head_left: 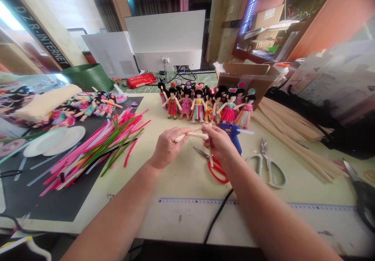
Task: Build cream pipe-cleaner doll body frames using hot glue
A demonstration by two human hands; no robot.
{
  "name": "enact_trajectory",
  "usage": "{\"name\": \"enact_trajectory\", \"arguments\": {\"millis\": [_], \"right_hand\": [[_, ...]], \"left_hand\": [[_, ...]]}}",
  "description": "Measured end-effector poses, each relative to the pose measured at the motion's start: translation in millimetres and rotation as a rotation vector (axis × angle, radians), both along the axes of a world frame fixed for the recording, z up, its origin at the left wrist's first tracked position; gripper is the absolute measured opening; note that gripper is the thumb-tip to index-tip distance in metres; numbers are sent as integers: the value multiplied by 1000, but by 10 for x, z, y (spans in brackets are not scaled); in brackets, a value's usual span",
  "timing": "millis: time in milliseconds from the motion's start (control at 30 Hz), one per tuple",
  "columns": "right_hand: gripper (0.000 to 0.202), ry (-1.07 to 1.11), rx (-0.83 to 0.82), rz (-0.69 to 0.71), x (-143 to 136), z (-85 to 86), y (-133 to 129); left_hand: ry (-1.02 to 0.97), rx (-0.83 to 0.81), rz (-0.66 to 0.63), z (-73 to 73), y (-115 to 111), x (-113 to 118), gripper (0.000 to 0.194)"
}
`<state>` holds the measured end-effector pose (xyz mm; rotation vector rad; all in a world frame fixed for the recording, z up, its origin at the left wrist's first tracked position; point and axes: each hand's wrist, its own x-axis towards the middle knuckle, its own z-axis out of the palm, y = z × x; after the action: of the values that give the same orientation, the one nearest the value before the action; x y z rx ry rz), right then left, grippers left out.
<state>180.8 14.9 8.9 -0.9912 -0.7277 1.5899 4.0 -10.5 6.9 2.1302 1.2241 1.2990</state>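
Between both hands is a cream, fuzzy pipe-cleaner figure [198, 135] with thin limbs. My left hand [170, 145] pinches its left end, fingers closed. On the other end, my right hand [217, 142] is closed too, and one limb hangs down below its fingers. Under the right hand and wrist lie red-handled scissors [218, 175], partly covered. Just beyond that wrist is a blue glue gun [234, 136], with a clear stick poking out of it. Several finished pipe-cleaner dolls [198, 106] in colourful dresses stand in a group beyond the hands.
Pink, green and white pipe cleaners [96, 147] lie in a heap at left, near white plates [66, 140]. Grey-handled scissors [268, 165] and beige pipe cleaners [301, 140] are at right. A ruler [187, 201] runs along the front. A cardboard box [246, 77] stands behind.
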Motion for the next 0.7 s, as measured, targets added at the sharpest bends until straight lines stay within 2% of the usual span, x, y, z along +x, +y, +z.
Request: {"name": "enact_trajectory", "arguments": {"millis": [167,267,367,433,533,633,700], "right_hand": [[36,-58,5,-19,8,-20,10],[33,-48,25,-50,11,-22,15],[30,-14,88,-74,18,-15,21],[27,12,130,-88,27,-8,25],[24,42,166,-129,48,1,35],[22,55,196,-153,71,0,46],[21,50,220,-154,78,-4,51]], "left_hand": [[199,201,35,-11,8,-18,29],[196,209,66,-14,8,-10,27],[99,134,114,-42,26,-15,34],[5,27,156,-78,61,-31,47],[-168,-255,245,-124,129,-60,57],[-361,-623,266,-113,175,-79,40],[-497,-852,177,-79,181,-85,28]]}}
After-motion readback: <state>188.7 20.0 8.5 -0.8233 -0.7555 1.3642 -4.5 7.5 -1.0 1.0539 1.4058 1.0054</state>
